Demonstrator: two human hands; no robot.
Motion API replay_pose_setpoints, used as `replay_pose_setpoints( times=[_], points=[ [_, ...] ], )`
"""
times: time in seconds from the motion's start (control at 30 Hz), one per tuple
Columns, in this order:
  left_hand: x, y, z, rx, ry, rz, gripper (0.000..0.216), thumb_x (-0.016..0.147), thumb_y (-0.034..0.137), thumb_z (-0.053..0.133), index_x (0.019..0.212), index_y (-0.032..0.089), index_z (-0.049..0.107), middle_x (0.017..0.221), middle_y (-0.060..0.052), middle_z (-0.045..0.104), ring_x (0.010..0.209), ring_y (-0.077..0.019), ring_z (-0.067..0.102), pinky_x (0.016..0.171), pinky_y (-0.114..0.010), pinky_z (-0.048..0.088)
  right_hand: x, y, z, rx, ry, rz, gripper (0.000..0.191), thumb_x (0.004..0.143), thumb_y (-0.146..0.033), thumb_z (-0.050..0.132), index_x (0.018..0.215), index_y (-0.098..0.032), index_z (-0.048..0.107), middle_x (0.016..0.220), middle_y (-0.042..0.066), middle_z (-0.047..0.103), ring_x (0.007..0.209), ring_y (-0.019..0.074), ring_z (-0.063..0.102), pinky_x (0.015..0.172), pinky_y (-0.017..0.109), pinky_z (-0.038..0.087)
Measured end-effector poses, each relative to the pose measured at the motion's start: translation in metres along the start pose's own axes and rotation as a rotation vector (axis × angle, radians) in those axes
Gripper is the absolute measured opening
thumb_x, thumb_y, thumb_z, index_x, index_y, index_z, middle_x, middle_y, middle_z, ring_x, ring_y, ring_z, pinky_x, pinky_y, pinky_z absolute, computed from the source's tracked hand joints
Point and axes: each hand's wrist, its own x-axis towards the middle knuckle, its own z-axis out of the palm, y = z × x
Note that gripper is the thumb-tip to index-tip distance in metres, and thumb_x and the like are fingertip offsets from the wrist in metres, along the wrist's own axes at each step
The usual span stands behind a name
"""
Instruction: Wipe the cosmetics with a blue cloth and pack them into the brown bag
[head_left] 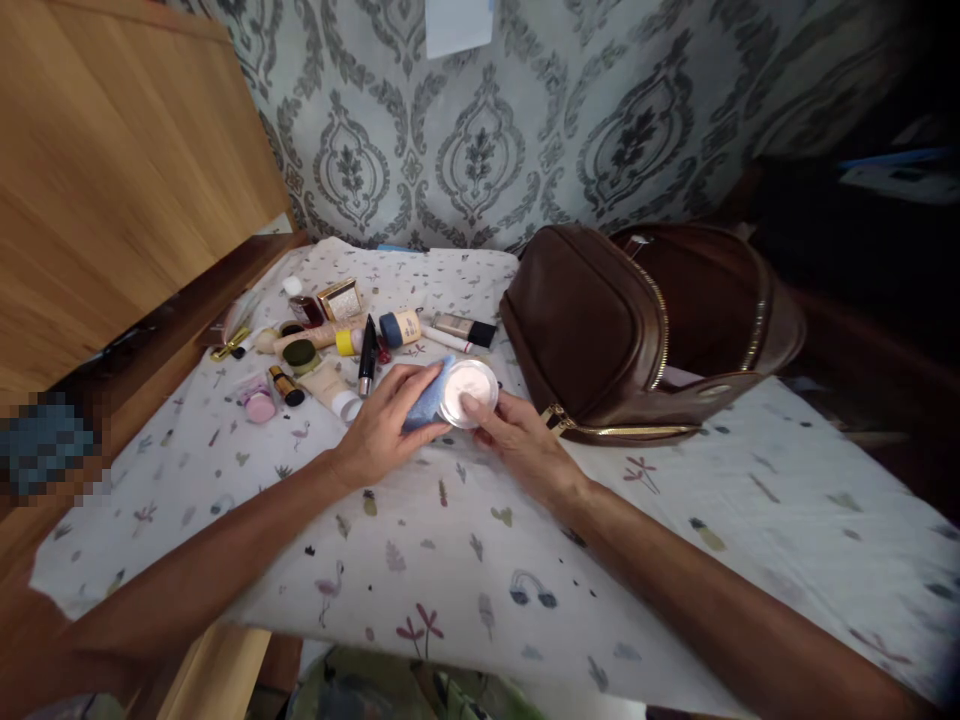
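Note:
My right hand [525, 440] grips a round powder jar [474, 385] with a clear rim and a pale pink face, its thumb lying across the front. In my left hand [386, 425] is a folded blue cloth [429, 395], pressed against the jar's left side. Both hands are closed, held over the middle of the table. Just beyond my left hand lie a black tube [367, 355] and a cream squeeze tube [328, 388]. A brown leather bag [585, 310] stands to the right of my right hand, its zip undone.
Several cosmetics lie at the back left, among them a blue-capped jar [401, 327], a foundation bottle [463, 328], a gold compact [341, 298] and a small amber bottle [286, 385]. A printed white cloth [450, 560] covers the table. A wooden panel [127, 170] rises at the left.

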Motion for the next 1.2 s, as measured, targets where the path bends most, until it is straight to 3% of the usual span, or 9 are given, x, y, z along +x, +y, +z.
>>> replay_pose_setpoints(
  times=[0.13, 0.27, 0.4, 0.63, 0.77, 1.0, 1.13, 1.2],
  points=[
    [0.0, -0.002, 0.0, 0.049, -0.002, 0.015, 0.06, 0.097, 0.037, 0.061, 0.151, 0.024, 0.04, 0.122, -0.012, 0.057, 0.116, -0.0255, 0.061, 0.099, -0.042, 0.055, 0.0, 0.001, 0.002, 0.167, 0.029, -0.016, 0.058, 0.074, -0.049, 0.082, 0.121, -0.025, 0.056, 0.098, 0.002, 0.068, 0.08, 0.0152, 0.062, 0.072, 0.03, 0.053],
    [-0.003, 0.005, 0.002, 0.063, -0.007, 0.05, 0.061, 0.099, 0.032, 0.056, 0.155, 0.024, 0.034, 0.131, -0.015, 0.052, 0.124, -0.0278, 0.057, 0.102, -0.046, 0.054, 0.001, -0.001, 0.003, 0.318, -0.04, 0.057, 0.047, 0.076, -0.055, 0.079, 0.107, -0.024, 0.059, 0.099, 0.004, 0.07, 0.087, 0.0174, 0.066, 0.081, 0.033, 0.056],
    [-0.005, 0.017, 0.005, 0.081, -0.045, 0.172, 0.058, 0.101, 0.019, 0.048, 0.157, 0.022, 0.032, 0.139, -0.018, 0.048, 0.133, -0.0298, 0.05, 0.108, -0.049, 0.051, 0.001, -0.005, 0.003, 0.36, -0.078, 0.095, 0.047, 0.078, -0.06, 0.075, 0.104, -0.023, 0.063, 0.101, 0.006, 0.071, 0.092, 0.0205, 0.067, 0.081, 0.034, 0.057],
    [-0.003, 0.019, 0.003, 0.069, -0.01, 0.31, 0.046, 0.098, 0.006, 0.046, 0.141, 0.022, 0.052, 0.143, -0.016, 0.044, 0.138, -0.0291, 0.047, 0.108, -0.048, 0.053, -0.001, -0.015, 0.001, 0.236, -0.126, 0.068, 0.049, 0.089, -0.063, 0.052, 0.119, -0.026, 0.063, 0.106, 0.006, 0.072, 0.092, 0.0231, 0.067, 0.077, 0.036, 0.055],
    [-0.001, 0.015, 0.0, 0.03, -0.006, 0.386, 0.033, 0.098, 0.01, 0.049, 0.126, 0.021, 0.061, 0.142, -0.014, 0.045, 0.138, -0.0286, 0.047, 0.111, -0.049, 0.051, 0.0, -0.015, -0.003, 0.3, -0.106, 0.15, 0.048, 0.089, -0.064, 0.045, 0.11, -0.026, 0.065, 0.096, 0.006, 0.073, 0.086, 0.0222, 0.066, 0.069, 0.033, 0.054],
    [-0.002, 0.015, -0.007, -0.1, 0.019, 0.235, 0.025, 0.091, 0.003, 0.05, 0.099, 0.02, 0.067, 0.149, -0.014, 0.045, 0.13, -0.027, 0.053, 0.101, -0.045, 0.054, -0.003, -0.021, -0.003, 0.444, -0.181, 0.215, 0.04, 0.088, -0.058, 0.045, 0.105, -0.025, 0.061, 0.092, 0.006, 0.07, 0.078, 0.0208, 0.061, 0.063, 0.032, 0.051],
    [0.0, 0.022, -0.012, -0.144, 0.025, 0.157, 0.026, 0.089, 0.002, 0.049, 0.093, 0.02, 0.067, 0.145, -0.014, 0.049, 0.114, -0.023, 0.061, 0.083, -0.036, 0.057, -0.002, -0.022, -0.006, 0.426, -0.215, 0.247, 0.038, 0.085, -0.059, 0.049, 0.096, -0.024, 0.06, 0.079, 0.005, 0.067, 0.067, 0.0186, 0.056, 0.054, 0.028, 0.046],
    [0.003, 0.024, -0.014, -0.16, 0.032, 0.127, 0.024, 0.089, 0.003, 0.048, 0.089, 0.019, 0.066, 0.141, -0.014, 0.052, 0.112, -0.0231, 0.061, 0.083, -0.037, 0.056, -0.001, -0.021, -0.008, 0.438, -0.247, 0.248, 0.036, 0.083, -0.058, 0.051, 0.089, -0.023, 0.06, 0.072, 0.003, 0.064, 0.063, 0.0176, 0.055, 0.053, 0.028, 0.046]
  ],
)
